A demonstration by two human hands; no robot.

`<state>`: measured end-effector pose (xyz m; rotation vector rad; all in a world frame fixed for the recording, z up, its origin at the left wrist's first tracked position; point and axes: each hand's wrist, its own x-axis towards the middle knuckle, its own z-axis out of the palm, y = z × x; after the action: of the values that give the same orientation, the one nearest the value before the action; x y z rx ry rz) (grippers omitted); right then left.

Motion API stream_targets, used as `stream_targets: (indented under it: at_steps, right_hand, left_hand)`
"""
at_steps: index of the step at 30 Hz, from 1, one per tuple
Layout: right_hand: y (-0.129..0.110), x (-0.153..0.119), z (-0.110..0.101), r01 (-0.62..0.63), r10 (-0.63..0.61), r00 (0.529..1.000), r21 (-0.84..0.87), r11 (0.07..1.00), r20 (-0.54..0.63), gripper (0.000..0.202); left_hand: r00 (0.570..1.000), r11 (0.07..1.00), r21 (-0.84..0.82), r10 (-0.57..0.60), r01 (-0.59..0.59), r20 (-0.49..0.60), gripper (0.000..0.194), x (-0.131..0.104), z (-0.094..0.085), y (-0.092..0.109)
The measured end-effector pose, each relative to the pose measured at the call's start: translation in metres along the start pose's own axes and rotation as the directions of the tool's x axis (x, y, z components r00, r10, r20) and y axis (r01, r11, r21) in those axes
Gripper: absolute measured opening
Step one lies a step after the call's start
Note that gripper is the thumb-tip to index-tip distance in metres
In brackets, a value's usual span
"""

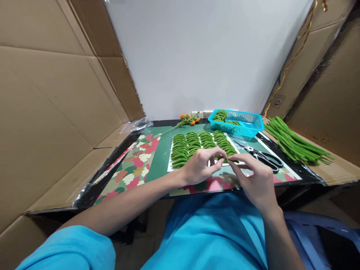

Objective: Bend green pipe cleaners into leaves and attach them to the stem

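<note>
My left hand (203, 164) and my right hand (254, 174) meet over the front of the table, thumb and forefinger of each pinched together. Between the fingertips is a small piece of green chenille stem (228, 159), mostly hidden by the fingers. Just behind the hands, a white sheet (170, 165) bears rows of curved green fuzzy pieces (180, 147), laid in several columns. The left hand covers part of the front of these columns. To the right of the sheet lie scissors (260, 154) with black and white handles, close behind my right hand.
A blue plastic basket (249, 131) at the back right holds more green pieces (220, 116). A bundle of long green chenille stems (295, 140) lies on cardboard at the right. Orange flowers on a green stem (191, 119) rest at the back. Cardboard walls (50, 93) flank the table.
</note>
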<state>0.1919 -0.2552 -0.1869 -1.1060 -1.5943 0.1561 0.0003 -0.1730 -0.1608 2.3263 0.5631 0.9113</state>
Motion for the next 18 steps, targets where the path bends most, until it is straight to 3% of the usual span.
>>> stream_targets:
  at_steps: [8, 15, 18]
  right_hand:
    - [0.0021, -0.0039, 0.0038, 0.029, -0.029, 1.000, -0.008, 1.000, 0.000, 0.011]
    - [-0.0002, -0.0048, 0.0060, -0.002, 0.003, 1.000, 0.022, 1.000, -0.024, 0.009]
    - [-0.0022, -0.0044, 0.0073, -0.015, 0.018, 0.999, 0.076, 0.997, -0.034, 0.008]
  left_hand:
    - [0.997, 0.998, 0.028, -0.053, 0.052, 0.063, 0.014, -0.0017, -0.0006, -0.0005]
    - [0.995, 0.993, -0.073, -0.091, 0.093, 0.032, 0.022, 0.0016, 0.0020, 0.0028]
    - [0.998, 0.998, -0.044, -0.052, 0.050, -0.038, 0.018, 0.0015, 0.0017, 0.0058]
